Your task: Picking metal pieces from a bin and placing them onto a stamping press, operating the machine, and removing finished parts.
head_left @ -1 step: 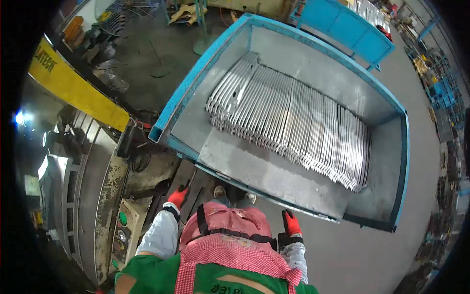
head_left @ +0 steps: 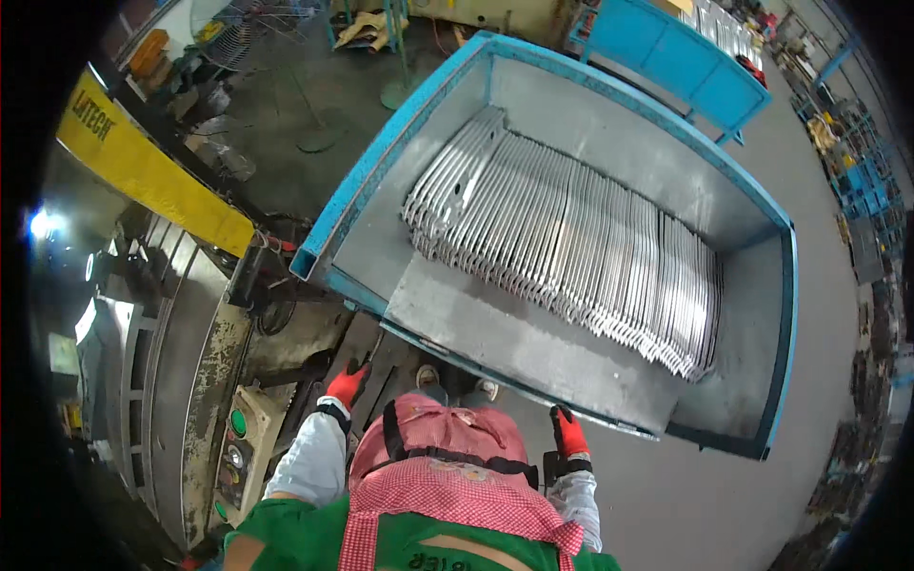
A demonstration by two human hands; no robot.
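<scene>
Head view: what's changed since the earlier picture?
The blue bin sits slightly lower in the picture, probably from a small camera shift. No grasp or release is visible. The left hand, right hand and row of metal parts look otherwise unchanged.

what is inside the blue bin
The blue bin holds a long row of tightly packed, thin metal parts, with a flat grey sheet along the near side. Whatever lies beneath them is covered.

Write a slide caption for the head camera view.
Red-gloved left hand and right hand near a blue-rimmed grey metal bin holding thin silvery metal strips.
</scene>
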